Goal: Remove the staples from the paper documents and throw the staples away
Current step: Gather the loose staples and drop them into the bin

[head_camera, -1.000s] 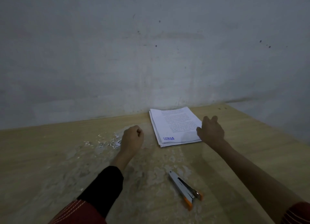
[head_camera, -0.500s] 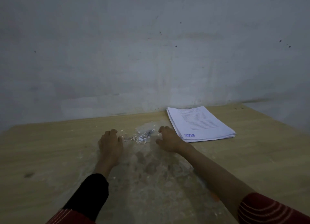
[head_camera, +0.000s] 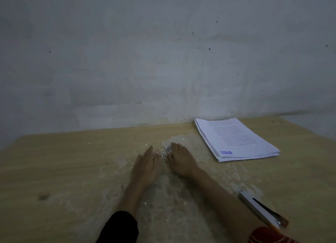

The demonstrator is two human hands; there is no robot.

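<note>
1. Staples (head_camera: 163, 153) now sit in a tighter heap at frame centre than half a second ago, as the left hand (head_camera: 145, 167) and right hand (head_camera: 181, 160) have closed in.
2. Each hand lies with fingers straight on the surface (head_camera: 54, 170), flanking the heap and gripping nothing.
3. Paper stack (head_camera: 236, 139) lies right of centre, apart from both hands.
4. Stapler (head_camera: 261, 209) rests at lower right.

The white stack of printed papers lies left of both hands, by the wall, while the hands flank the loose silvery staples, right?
No: the head view shows the white stack of printed papers lying to the right of the left hand and the right hand, by the wall. The hands do flank the loose silvery staples.
</note>
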